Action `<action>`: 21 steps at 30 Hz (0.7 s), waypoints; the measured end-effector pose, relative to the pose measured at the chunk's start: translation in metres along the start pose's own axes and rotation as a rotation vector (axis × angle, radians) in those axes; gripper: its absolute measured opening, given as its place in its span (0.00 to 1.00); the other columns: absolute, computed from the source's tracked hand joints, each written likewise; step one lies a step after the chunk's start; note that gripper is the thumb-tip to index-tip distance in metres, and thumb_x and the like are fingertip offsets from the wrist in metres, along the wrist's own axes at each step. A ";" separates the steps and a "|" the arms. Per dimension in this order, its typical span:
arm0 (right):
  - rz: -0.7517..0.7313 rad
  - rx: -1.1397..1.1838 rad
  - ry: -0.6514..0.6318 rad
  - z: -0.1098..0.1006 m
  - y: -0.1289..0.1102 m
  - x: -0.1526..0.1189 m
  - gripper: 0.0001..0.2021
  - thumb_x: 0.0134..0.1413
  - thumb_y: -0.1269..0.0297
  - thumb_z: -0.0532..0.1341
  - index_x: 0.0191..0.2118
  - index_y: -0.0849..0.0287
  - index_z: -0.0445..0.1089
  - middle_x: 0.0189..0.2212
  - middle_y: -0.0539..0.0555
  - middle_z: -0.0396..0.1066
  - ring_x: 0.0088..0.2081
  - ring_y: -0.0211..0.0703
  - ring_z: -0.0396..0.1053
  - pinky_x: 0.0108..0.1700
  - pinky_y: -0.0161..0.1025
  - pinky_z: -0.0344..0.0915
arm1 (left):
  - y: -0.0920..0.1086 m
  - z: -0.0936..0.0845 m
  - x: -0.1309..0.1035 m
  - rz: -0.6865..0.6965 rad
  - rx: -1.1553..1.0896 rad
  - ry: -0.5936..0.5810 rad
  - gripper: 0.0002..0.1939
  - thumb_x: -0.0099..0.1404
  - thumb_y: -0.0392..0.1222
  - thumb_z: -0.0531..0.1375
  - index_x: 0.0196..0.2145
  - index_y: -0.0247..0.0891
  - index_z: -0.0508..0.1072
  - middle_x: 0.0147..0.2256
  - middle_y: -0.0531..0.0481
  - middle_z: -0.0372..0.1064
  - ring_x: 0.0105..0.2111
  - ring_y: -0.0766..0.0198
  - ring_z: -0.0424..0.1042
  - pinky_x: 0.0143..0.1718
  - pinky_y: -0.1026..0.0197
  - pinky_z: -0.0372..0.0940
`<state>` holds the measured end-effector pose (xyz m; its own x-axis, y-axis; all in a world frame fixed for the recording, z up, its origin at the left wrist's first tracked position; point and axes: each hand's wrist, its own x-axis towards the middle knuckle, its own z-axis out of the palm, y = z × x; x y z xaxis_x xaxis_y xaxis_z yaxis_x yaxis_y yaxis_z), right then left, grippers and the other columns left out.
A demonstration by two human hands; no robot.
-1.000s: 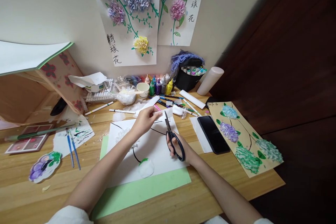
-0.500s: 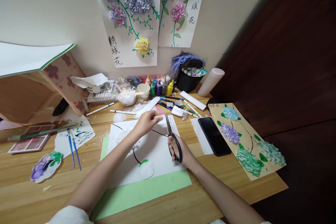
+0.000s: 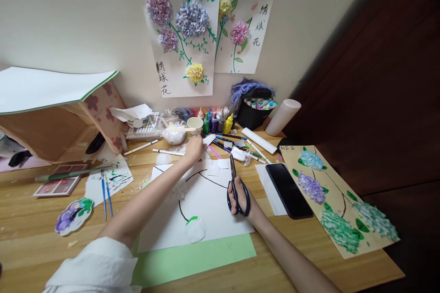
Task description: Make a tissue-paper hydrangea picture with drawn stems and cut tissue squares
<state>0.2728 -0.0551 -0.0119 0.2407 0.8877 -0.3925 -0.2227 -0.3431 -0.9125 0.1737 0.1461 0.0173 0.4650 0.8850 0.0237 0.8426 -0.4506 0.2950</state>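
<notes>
My right hand (image 3: 242, 201) grips a pair of dark-handled scissors (image 3: 234, 171), the blades closed together and pointing away from me above the drawing sheet. Beyond that sheet my left hand (image 3: 195, 149) is closed with curled fingers at a white paper strip (image 3: 209, 139); its fingertips are partly hidden. The white drawing sheet (image 3: 220, 210) carries black stem lines, a white fluffy flower (image 3: 178, 190) partly behind my left forearm, and a white round patch (image 3: 195, 230) with a green edge. Small cut paper pieces (image 3: 223, 164) lie at its top edge.
Pale green card (image 3: 206, 261) lies under the sheet. Paint bottles (image 3: 213, 123), a paper cup (image 3: 195, 124) and pens (image 3: 228, 136) stand or lie behind. To the right are a phone (image 3: 288, 190) and a flower picture (image 3: 330, 192); brushes (image 3: 103, 194) and a palette (image 3: 74, 215) are left.
My left hand has moved from beside the scissor tips away to the paper strip behind the sheet. Small paper pieces now show on the sheet. The camera view has shifted.
</notes>
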 end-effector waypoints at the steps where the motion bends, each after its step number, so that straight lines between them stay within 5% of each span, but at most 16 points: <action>1: -0.001 -0.006 0.004 0.000 -0.001 0.000 0.32 0.38 0.28 0.49 0.26 0.57 0.56 0.07 0.40 0.54 0.07 0.31 0.56 0.09 0.27 0.54 | 0.000 0.003 0.002 -0.014 0.001 -0.004 0.13 0.61 0.38 0.56 0.42 0.27 0.67 0.42 0.31 0.68 0.44 0.49 0.68 0.40 0.56 0.62; 8: -0.014 -0.027 0.000 -0.002 -0.008 -0.003 0.32 0.38 0.27 0.48 0.25 0.58 0.56 0.07 0.40 0.54 0.07 0.31 0.56 0.10 0.27 0.52 | 0.000 0.004 0.001 -0.028 -0.070 0.002 0.09 0.60 0.38 0.57 0.37 0.31 0.70 0.39 0.35 0.71 0.40 0.51 0.71 0.37 0.57 0.62; 12: -0.042 -0.026 -0.020 -0.001 -0.008 -0.003 0.34 0.37 0.26 0.46 0.26 0.58 0.56 0.07 0.41 0.55 0.08 0.31 0.57 0.11 0.27 0.52 | 0.005 -0.018 -0.009 0.115 -0.174 0.012 0.08 0.61 0.41 0.56 0.31 0.35 0.72 0.36 0.43 0.73 0.39 0.56 0.70 0.39 0.59 0.62; 17: -0.059 0.028 -0.121 0.001 -0.012 -0.010 0.36 0.33 0.23 0.44 0.27 0.57 0.56 0.09 0.40 0.55 0.10 0.31 0.57 0.18 0.33 0.63 | 0.007 -0.057 -0.031 0.208 -0.319 0.053 0.13 0.65 0.45 0.50 0.33 0.36 0.71 0.33 0.48 0.72 0.33 0.61 0.69 0.34 0.62 0.61; 21: -0.130 -0.037 -0.264 -0.002 -0.013 -0.017 0.34 0.40 0.27 0.44 0.32 0.58 0.57 0.13 0.41 0.57 0.14 0.31 0.60 0.24 0.35 0.65 | 0.005 -0.072 -0.055 0.257 -0.504 0.085 0.12 0.64 0.46 0.50 0.32 0.37 0.69 0.30 0.50 0.70 0.30 0.63 0.67 0.31 0.64 0.59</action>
<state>0.2733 -0.0666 0.0062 0.0094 0.9726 -0.2324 -0.1701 -0.2275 -0.9588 0.1333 0.1039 0.0869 0.5970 0.7701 0.2250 0.4619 -0.5593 0.6884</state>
